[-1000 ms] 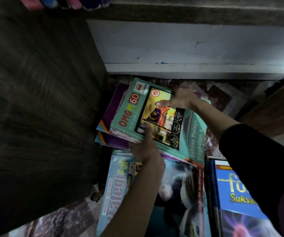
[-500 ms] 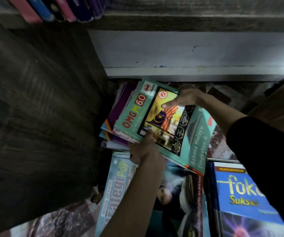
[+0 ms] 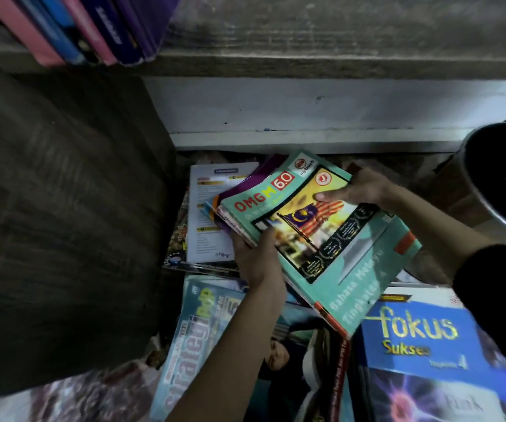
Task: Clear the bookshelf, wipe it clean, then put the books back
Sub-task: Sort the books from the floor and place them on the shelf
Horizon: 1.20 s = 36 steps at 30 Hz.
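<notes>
Head view: both hands hold a small stack of softcover books, tilted, in front of the bookshelf's lowest opening.

The top book is a glossy teal workbook (image 3: 337, 269), rectangular, with a flag picture and "OMG M 6.0" on its cover. Thinner books (image 3: 242, 190) with purple and orange edges are fanned out beneath it.

The left hand (image 3: 258, 257) grips the near edge of the stack, thumb on the teal cover and fingers underneath (not visible). The right hand (image 3: 358, 190) grips the far edge, thumb pressed flat on the cover. A black sleeve (image 3: 495, 300) covers that arm.

Under the stack lies a white printed sheet (image 3: 212, 214) on top of a darker cover. Nearer the camera, flat on the patterned floor covering (image 3: 87, 394), are a pale blue "Strategi PdP" book (image 3: 197, 345) and, beside it, a shiny blue "fokus" book (image 3: 422, 339).

The bookshelf's side panel (image 3: 63, 223) is dark with a coarse wood grain. The back panel (image 3: 306, 108) is pale and scuffed. The upper shelf board (image 3: 337, 41) carries upright pink, blue and purple books (image 3: 78, 28).
</notes>
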### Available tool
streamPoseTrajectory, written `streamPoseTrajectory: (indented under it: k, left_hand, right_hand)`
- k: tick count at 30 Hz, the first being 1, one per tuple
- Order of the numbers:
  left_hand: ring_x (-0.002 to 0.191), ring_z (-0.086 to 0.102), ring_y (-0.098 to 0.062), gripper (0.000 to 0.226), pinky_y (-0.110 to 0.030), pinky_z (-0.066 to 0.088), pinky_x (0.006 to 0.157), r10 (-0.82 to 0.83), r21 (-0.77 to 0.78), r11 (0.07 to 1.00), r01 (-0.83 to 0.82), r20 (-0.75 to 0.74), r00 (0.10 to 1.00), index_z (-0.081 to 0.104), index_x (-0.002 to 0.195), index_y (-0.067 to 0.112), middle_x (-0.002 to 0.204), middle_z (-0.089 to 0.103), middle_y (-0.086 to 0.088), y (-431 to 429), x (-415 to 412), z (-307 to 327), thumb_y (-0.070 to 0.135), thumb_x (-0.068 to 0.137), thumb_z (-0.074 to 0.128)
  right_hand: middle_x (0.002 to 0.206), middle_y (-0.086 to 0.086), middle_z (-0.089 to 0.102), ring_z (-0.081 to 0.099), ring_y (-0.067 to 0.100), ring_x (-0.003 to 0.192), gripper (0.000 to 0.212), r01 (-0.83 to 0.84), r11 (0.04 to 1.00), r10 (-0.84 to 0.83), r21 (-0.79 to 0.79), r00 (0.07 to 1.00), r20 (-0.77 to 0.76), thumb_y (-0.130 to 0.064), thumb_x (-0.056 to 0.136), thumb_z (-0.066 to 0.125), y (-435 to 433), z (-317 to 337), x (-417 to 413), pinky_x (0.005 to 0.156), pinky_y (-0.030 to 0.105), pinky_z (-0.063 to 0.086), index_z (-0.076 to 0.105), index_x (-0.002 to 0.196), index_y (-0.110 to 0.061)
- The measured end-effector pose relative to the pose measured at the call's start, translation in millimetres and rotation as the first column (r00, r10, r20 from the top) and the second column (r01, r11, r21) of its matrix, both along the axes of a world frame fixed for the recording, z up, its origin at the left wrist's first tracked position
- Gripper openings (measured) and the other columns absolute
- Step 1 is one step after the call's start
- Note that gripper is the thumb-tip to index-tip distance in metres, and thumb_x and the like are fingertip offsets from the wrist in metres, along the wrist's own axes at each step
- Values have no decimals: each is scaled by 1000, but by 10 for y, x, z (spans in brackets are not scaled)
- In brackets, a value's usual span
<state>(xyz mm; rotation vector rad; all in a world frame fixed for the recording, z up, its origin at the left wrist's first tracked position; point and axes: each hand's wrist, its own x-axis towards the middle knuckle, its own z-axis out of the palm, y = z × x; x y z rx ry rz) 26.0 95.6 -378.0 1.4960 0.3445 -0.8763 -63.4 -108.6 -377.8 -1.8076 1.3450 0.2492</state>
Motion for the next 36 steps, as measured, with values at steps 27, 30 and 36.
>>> streamPoseTrajectory:
  k: [27, 30, 36]
  left_hand:
    - [42, 60, -14, 7, -16, 43, 33, -753, 215, 648, 730, 322, 573, 58, 96, 7, 62, 64, -5, 535, -142, 2121, 12, 95, 53]
    - [45, 61, -15, 17, -18, 45, 34, -752, 170, 642, 748, 331, 571, 56, 110, 5, 71, 64, -9, 719, -311, 2367, 14, 95, 53]
    - [66, 63, -20, 35, -21, 47, 36, -684, -9, 674, 739, 372, 628, 49, 128, 7, 100, 66, -14, 932, -611, 2518, 15, 94, 57]
  right_hand:
    - [67, 13, 71, 67, 21, 49, 32, 327, 896, -410, 300, 868, 279, -24, 80, 75, 1576, 2161, -1441, 45, 30, 56, 61, 93, 2]
    - [71, 13, 72, 67, 21, 52, 32, 340, 900, -416, 274, 857, 303, -27, 79, 75, 1805, 2411, -1647, 51, 31, 58, 64, 90, 1]
    - [70, 11, 72, 68, 19, 52, 35, 391, 894, -445, 217, 826, 346, -25, 81, 73, 2209, 2877, -2012, 45, 27, 55, 61, 100, 1]
